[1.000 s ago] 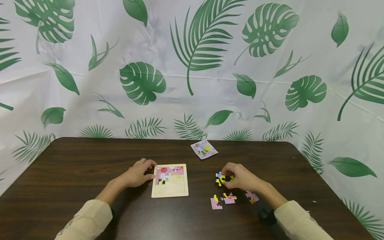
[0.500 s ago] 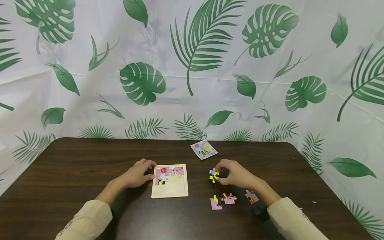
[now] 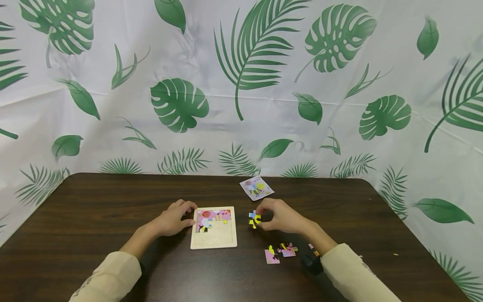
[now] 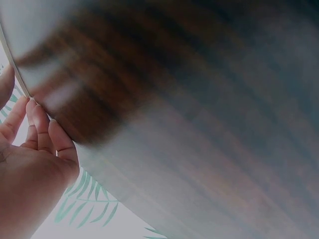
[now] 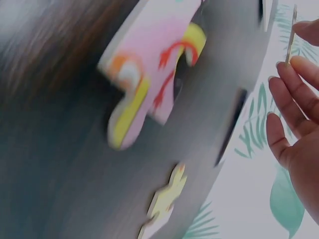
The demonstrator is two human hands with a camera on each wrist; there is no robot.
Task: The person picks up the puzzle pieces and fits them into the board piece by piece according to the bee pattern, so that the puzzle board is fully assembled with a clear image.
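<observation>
My right hand [image 3: 282, 216] pinches a yellow, black and blue jigsaw piece [image 3: 253, 219] between thumb and fingers, to the right of the board. In the right wrist view that piece [image 5: 291, 35] shows edge-on, off the table. My left hand [image 3: 174, 217] touches the left edge of the square wooden puzzle board [image 3: 215, 240]; in the left wrist view, the fingertips [image 4: 37, 107] meet its thin edge. Joined pieces [image 3: 205, 214] fill the board's top and left side, with bare wood below right. Loose jigsaw pieces lie near my right forearm, including a pink one [image 3: 272, 254].
A picture card with a bee [image 3: 257, 188] lies behind the board. Another loose piece [image 3: 288, 249] sits beside the pink one, and one more [image 3: 314, 250] is partly hidden by the right arm. A leaf-printed cloth [image 3: 241, 126] hangs behind the dark wooden table [image 3: 113, 197].
My right hand has moved left towards the board, carrying the jigsaw piece away from the loose pieces. My left hand has stayed at the board's edge.
</observation>
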